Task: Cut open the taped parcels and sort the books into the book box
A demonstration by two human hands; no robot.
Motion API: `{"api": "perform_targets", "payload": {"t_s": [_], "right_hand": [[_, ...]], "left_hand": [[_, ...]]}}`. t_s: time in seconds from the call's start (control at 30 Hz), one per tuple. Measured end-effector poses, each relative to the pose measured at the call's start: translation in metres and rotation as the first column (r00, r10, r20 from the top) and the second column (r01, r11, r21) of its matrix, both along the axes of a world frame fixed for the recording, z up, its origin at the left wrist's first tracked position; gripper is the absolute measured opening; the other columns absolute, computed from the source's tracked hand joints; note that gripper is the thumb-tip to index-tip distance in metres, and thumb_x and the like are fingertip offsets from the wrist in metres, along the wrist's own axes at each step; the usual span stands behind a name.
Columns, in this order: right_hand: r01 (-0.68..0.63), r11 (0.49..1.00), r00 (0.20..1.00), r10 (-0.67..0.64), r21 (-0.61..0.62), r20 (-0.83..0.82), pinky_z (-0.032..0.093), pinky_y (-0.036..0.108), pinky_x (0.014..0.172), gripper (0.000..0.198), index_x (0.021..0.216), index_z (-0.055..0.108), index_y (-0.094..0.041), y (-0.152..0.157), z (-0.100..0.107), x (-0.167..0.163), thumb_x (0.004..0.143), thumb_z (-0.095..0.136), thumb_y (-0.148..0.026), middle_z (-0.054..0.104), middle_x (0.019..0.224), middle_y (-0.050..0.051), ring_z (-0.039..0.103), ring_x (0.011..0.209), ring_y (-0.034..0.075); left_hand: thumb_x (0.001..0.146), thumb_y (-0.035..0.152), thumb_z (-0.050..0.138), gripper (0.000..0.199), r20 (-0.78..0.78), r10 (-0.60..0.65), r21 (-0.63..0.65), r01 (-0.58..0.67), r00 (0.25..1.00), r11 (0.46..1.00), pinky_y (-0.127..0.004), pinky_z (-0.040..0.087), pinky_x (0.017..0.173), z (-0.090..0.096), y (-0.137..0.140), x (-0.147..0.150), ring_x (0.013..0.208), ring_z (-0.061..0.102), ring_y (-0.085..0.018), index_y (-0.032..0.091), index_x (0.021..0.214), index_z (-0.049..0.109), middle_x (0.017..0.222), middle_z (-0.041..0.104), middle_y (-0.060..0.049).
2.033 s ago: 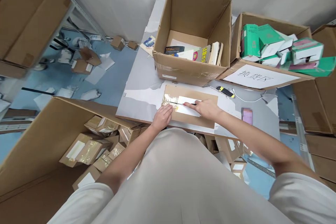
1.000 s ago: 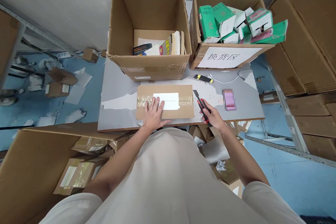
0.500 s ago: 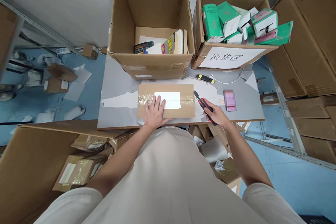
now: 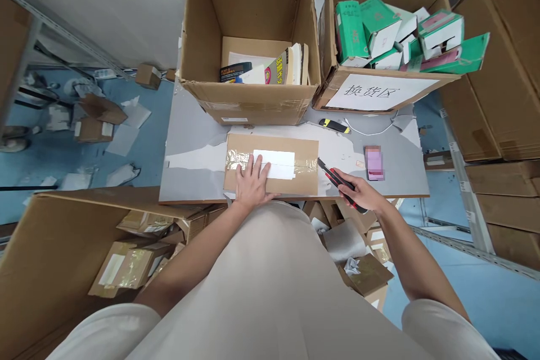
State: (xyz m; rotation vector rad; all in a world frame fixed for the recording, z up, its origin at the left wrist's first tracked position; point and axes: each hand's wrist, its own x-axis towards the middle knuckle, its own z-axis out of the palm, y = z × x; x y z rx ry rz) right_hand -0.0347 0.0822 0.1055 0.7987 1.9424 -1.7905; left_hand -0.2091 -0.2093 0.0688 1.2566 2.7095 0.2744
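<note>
Cutter (image 4: 334, 177) now beside parcel (image 4: 276, 144); earlier, atop it

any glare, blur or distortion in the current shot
Head view: pale glints on the tape sealing the box; head view: edges look stretched, as through a wide lens; head view: pink item pixelated, details lost; head view: right hand and red-and-black utility knife read clearly.

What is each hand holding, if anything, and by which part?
The right hand holds the red-black cutter by its handle. The left hand holds nothing; it rests spread on top of the box.
</note>
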Motion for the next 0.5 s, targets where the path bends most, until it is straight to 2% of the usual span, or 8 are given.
{"api": "perform_targets", "payload": {"t_s": [0.2,0.37,0.5], "right_hand": [[0.032,0.998,0.999,-0.031,0.062,-0.012,0.044,0.020,0.037,0.068,0.149,0.028,-0.028,-0.014,0.002,-0.012,0.087,0.054,-0.035,0.050,0.063,-0.006,0.049,0.043,0.008],[0.005,0.999,0.999,-0.003,0.039,-0.040,0.042,0.021,0.039,0.071,0.150,0.026,-0.024,-0.033,-0.006,0.024,0.086,0.054,-0.039,0.051,0.058,-0.006,0.048,0.043,0.009],[-0.022,0.999,1.000,0.021,0.025,0.013,0.040,0.020,0.038,0.070,0.147,0.036,-0.024,-0.049,-0.016,0.051,0.083,0.058,-0.040,0.055,0.061,-0.005,0.048,0.043,0.009]], "left_hand": [[0.072,0.070,0.057,0.092,0.014,0.020,-0.001,-0.020,1.000,1.000,-0.067,0.004,0.108,-0.001,0.007,-0.006,0.143,0.013,-0.044,0.015,0.143,0.037,0.153,0.024,-0.023],[0.073,0.071,0.053,0.093,0.026,0.030,-0.095,-0.027,0.999,0.995,-0.069,0.007,0.106,0.003,0.010,-0.006,0.144,0.010,-0.044,0.014,0.145,0.035,0.155,0.021,-0.023],[0.075,0.072,0.049,0.093,0.012,0.030,-0.141,-0.028,0.999,0.990,-0.068,0.006,0.108,0.006,0.010,-0.007,0.145,0.007,-0.042,0.016,0.147,0.031,0.156,0.017,-0.020]]}}
